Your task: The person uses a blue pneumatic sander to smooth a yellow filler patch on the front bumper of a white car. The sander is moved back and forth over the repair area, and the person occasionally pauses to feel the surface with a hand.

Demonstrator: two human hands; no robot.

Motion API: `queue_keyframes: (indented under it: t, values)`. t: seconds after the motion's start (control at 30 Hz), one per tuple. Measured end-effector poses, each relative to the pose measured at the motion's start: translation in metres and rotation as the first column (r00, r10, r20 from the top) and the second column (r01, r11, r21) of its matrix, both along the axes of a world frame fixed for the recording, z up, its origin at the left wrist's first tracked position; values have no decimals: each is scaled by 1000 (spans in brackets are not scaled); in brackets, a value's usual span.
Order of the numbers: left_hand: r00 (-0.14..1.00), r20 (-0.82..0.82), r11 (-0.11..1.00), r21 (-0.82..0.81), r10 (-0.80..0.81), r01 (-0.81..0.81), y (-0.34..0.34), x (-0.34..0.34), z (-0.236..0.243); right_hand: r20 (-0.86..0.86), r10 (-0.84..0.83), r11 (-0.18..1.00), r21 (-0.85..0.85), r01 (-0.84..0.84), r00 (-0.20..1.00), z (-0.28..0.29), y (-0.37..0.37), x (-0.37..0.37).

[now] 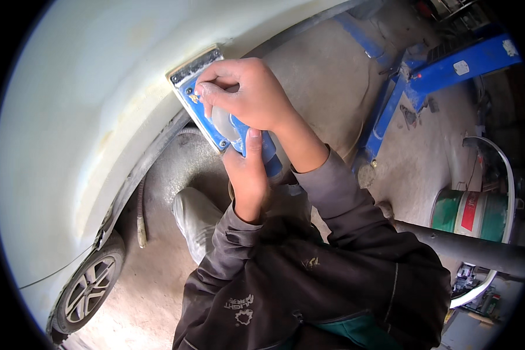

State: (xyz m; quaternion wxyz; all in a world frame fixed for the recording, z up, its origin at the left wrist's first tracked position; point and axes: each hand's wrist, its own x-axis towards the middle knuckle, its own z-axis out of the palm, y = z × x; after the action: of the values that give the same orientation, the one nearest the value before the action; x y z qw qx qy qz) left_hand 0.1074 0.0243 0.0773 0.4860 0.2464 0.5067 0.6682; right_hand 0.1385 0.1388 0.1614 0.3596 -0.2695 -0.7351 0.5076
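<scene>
Both hands grip a blue sanding block (207, 99) pressed flat against the white car panel (81, 87) above the wheel arch: right hand (248, 93) fingers curled over its top, left hand (248, 172) wrapped around its near end. A dusty concrete floor (326, 76) spreads to the right, with a blue lift arm (449, 64) far right and a green drum (469, 213) nearer.

One head-worn fisheye camera looks steeply down from close above onto a white car panel (70, 87), its edges bending toward the dark rim.

Both forearms reach forward; right hand (251, 93) curled above, left hand (248, 175) gripping below.
</scene>
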Motion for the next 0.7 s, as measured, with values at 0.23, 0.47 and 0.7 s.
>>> queue_keyframes:
  t: [0.23, 0.47, 0.7]
  values:
    - [996, -24, 995, 34, 90, -89, -18, 4, 10, 23, 119, 988, 95, -120, 993, 5, -10, -13]
    - [993, -94, 997, -32, 68, -72, -16, 11, 13, 3, 138, 990, 29, -138, 990, -3, -4, -7]
    - [995, -62, 997, -1, 83, -83, -26, 1, 8, 4, 136, 987, 87, -135, 991, -5, -17, -16]
